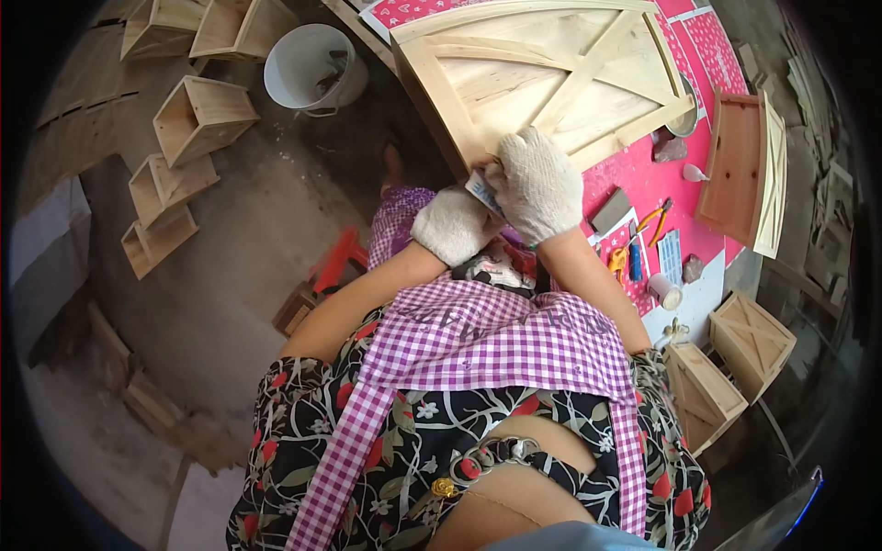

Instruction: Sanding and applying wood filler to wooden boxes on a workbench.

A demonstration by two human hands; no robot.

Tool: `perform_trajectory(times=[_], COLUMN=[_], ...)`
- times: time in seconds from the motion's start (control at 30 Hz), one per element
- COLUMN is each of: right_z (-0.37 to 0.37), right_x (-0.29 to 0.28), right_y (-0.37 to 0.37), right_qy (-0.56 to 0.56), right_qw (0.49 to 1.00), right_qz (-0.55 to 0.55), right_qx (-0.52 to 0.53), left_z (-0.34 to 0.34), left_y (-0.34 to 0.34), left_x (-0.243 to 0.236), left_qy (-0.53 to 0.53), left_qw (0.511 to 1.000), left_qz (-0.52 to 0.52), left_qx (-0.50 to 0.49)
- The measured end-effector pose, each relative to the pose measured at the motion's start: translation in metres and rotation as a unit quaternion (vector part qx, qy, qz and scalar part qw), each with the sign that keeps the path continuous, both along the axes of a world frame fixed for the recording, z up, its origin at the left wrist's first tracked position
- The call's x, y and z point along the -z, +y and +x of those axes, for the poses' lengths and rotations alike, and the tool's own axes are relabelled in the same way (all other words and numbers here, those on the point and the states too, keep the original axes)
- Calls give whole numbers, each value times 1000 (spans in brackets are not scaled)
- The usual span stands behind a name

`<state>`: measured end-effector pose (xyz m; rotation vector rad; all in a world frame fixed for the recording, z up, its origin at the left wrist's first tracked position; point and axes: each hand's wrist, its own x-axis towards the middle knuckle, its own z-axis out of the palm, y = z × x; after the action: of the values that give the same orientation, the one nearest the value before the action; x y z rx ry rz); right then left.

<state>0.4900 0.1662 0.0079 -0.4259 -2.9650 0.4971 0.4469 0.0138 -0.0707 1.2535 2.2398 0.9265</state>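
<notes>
A pale wooden box (542, 78) with cross battens on its upper face stands at the top centre. At its near lower corner, my gloved right hand (536, 188) is closed on a small blue-and-white piece (479, 188), perhaps paper or a packet. My gloved left hand (455, 223) is just below and left of it, fingers curled; what it holds, if anything, is hidden behind the glove and the other hand. A checked purple apron (478, 340) and a patterned cloth lie directly beneath my hands.
A pink-covered table (606, 174) holds pliers (654, 220), tools, a sanding block (609, 210), a cup (664, 290) and a reddish wooden piece (730, 170). Wooden boxes (204, 119) and a white bucket (303, 69) are left; more boxes (749, 344) are lower right. A red stool (335, 262) is behind my left arm.
</notes>
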Motion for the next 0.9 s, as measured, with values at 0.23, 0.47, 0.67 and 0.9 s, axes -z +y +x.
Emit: perform_trajectory(times=[0.23, 0.47, 0.67, 0.9], right_z=[24, 26, -8, -11], right_x=[-11, -8, -5, 0], right_y=[-6, -4, 4, 10], right_qy=[-80, -77, -21, -32], right_qw=[995, 995, 998, 998], right_qz=[-63, -60, -48, -47], right_qx=[13, 18, 32, 16], left_z=[-1, -2, -7, -2], left_y=[-7, -3, 2, -7], left_x=[3, -2, -1, 12], left_qy=[2, 6, 18, 55], left_qw=[999, 998, 1000, 990], left_qz=[-40, -47, 8, -22], left_qx=[36, 32, 21, 126])
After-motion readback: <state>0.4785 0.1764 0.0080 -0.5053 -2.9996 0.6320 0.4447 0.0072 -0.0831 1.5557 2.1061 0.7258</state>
